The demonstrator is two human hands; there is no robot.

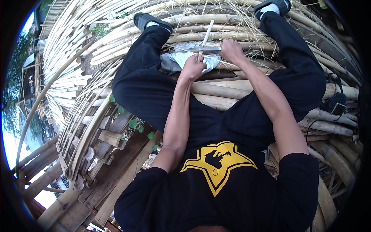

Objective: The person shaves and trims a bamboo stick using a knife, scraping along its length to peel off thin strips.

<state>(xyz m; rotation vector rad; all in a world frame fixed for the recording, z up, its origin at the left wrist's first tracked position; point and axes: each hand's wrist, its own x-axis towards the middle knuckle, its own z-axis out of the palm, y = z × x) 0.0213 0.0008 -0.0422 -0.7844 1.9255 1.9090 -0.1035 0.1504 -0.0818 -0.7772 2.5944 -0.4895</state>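
Observation:
My left hand [193, 67] is closed round the lower end of a pale bamboo strip [208, 33], which points up and away from me. In my closed right hand [232, 51] is a knife; its blade [210, 48] lies across the strip just above my left fingers. The handle is mostly hidden in the fist. Beneath both hands a crumpled whitish plastic sheet [170, 62] is spread over the bamboo poles, between my bent legs.
Split bamboo poles [220, 91] form the seat and surface around me, with thin shavings [247, 23] scattered beyond my hands. At the right lies a small black device [338, 102] with a cord. Bamboo stacks [69, 92] and a wooden beam [104, 178] are on the left.

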